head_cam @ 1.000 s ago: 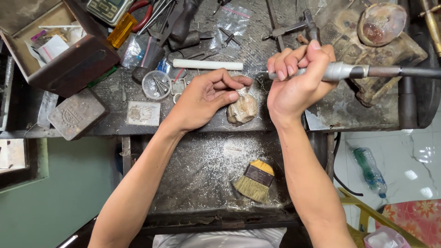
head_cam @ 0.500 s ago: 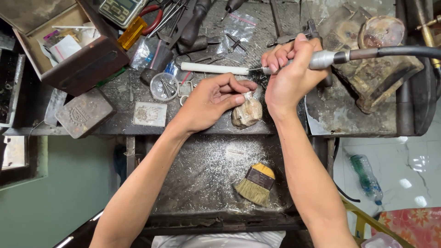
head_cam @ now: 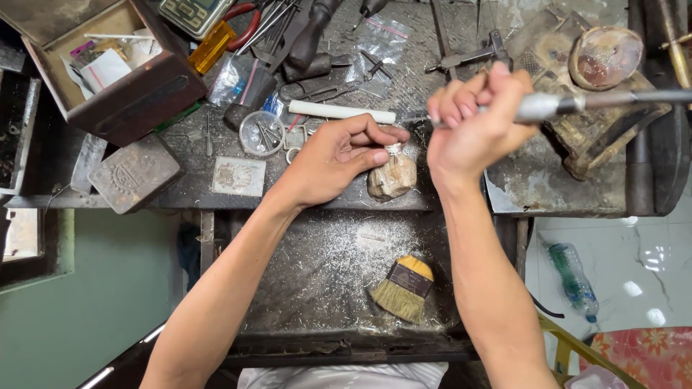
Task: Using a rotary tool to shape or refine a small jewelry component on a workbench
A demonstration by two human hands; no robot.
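gripping a rotary tool handpiece, right hand fisted; left hand pinches a small workpiece.

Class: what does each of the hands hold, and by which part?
Right hand grips the rotary tool handpiece around its front barrel. Left hand pinches a small pale piece between thumb and fingertips.

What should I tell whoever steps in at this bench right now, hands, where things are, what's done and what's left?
Left hand: fingertips pinch a small silvery piece on top of the tan bench peg.
Right hand: fist closed around the metal rotary handpiece, raised level with the white rod; its tip is too blurred to tell whether it touches anything.
Around: flat brush lies on the lower tray amid metal filings; round clear tin and plier tools sit on the bench.
Done: filings show that material has been removed.
Left: cannot tell how much; the piece remains pinched on the peg.
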